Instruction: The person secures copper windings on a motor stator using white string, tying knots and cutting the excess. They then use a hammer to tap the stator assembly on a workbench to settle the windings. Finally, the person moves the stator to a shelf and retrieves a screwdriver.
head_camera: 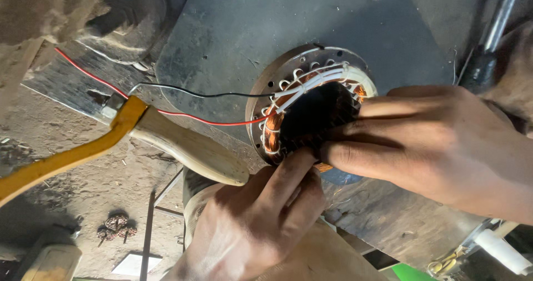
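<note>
Head view: nearest, left hand (252,222) pinches the near rim of the round metal stator with copper windings (311,106) on the dark tabletop (233,31); right hand (444,147) fingers press inside, probably seating coils. Next calls for careful tucking.

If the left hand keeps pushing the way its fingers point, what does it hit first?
The left hand points up toward the stator. Its fingers already seem to touch the lower rim by the copper windings, so that comes first, though depth is hard to judge.
</note>
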